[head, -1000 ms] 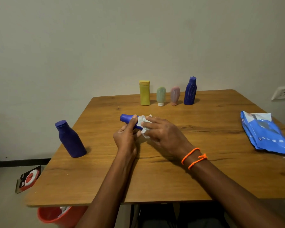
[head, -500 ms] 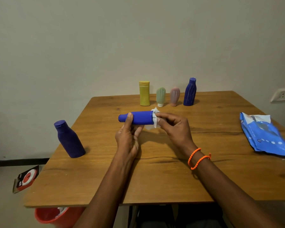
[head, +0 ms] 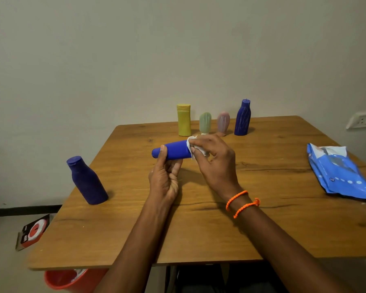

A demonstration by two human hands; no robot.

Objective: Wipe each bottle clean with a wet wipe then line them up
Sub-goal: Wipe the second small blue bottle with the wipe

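Observation:
My left hand point(head: 164, 182) grips a blue bottle point(head: 175, 150) near its cap end and holds it sideways above the wooden table point(head: 199, 229). My right hand point(head: 215, 163) pinches a white wet wipe point(head: 195, 148) against the bottle's base end. At the back stand a yellow bottle point(head: 184, 119), a pale green bottle point(head: 205, 122), a pink bottle point(head: 223, 122) and a dark blue bottle point(head: 242, 117) in a row. Another dark blue bottle point(head: 86, 180) stands alone at the table's left edge.
A blue wet-wipe pack point(head: 339, 171) lies at the right edge. Under the front left corner sits an orange bin point(head: 72, 280). A red and black packet point(head: 33, 231) lies on the floor. A wall socket point(head: 362, 120) is at the right.
The bottle has risen and tilted, and more of its body shows. My right hand slid the wipe from the bottle's middle to its base end.

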